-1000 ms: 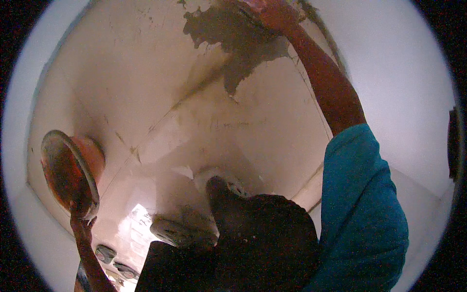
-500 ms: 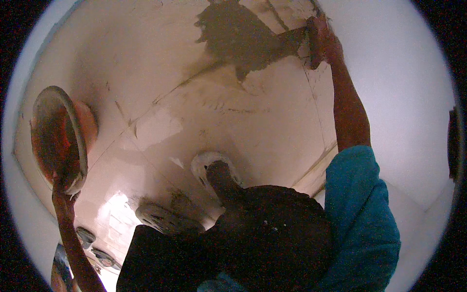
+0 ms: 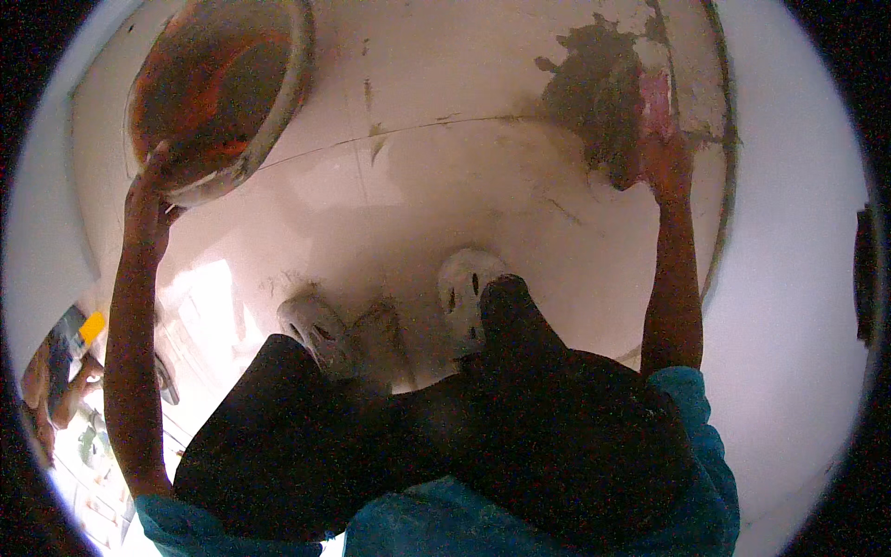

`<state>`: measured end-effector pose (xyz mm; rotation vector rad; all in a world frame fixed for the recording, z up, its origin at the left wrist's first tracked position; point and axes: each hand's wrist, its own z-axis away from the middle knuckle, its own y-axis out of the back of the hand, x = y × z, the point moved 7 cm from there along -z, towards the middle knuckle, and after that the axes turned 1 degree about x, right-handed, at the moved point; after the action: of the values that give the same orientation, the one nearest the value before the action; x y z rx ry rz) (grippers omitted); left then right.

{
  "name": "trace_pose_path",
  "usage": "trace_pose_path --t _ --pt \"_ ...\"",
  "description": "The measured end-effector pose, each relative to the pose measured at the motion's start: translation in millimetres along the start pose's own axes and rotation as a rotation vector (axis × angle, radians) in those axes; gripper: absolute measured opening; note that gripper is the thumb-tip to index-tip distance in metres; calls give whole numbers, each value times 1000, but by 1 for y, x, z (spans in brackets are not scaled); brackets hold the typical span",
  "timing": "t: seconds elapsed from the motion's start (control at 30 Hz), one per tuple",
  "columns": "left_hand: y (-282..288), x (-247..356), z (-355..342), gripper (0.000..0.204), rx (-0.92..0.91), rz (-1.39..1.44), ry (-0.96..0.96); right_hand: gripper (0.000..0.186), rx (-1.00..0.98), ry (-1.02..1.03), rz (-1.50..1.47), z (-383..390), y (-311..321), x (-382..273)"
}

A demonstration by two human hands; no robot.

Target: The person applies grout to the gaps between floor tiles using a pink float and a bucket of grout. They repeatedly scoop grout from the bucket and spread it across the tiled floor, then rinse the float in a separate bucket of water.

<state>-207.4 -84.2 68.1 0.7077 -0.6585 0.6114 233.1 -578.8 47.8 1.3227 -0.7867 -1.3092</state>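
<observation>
While my left hand [image 3: 148,200] grips the rim of a round, shallow pan [image 3: 218,84] stained orange-red inside, I hold it up and tilted at arm's length, its hollow facing me, up at the upper left of my view. My fingers curl around its lower edge, closed on it. My right hand [image 3: 664,162] is stretched out on the other side, pressed against a pale, scuffed surface [image 3: 445,195], and it holds a flat pinkish tool [image 3: 654,97] that lies against a dark, wet-looking grey patch [image 3: 594,93]; the hand is closed around the tool, though the exact hold of the fingers is blurred. That patch sits at the upper right, just beside a worn, chipped edge. Below, between my arms, my two pale perforated clogs [image 3: 469,288] stand on the same pale surface, with my dark trousers [image 3: 445,436] and the teal sleeves of my shirt [image 3: 696,436] nearest the camera.
</observation>
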Motion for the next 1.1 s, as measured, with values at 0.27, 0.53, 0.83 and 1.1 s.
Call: trace_pose_path --t 0.27,0.53,0.83,1.1 --pt "0 -6 -9 83 -36 -99 -109 41 -45 95 -96 13 -18 -46" --pt "-6 -21 -17 86 -62 -64 -65 41 230 -35 394 -130 21 79" --pt "-29 -10 -2 73 -89 105 -8 32 128 209 328 -132 -20 -22" --pt "-29 -4 10 66 -52 132 -32 24 80 738 205 -23 4 -10"
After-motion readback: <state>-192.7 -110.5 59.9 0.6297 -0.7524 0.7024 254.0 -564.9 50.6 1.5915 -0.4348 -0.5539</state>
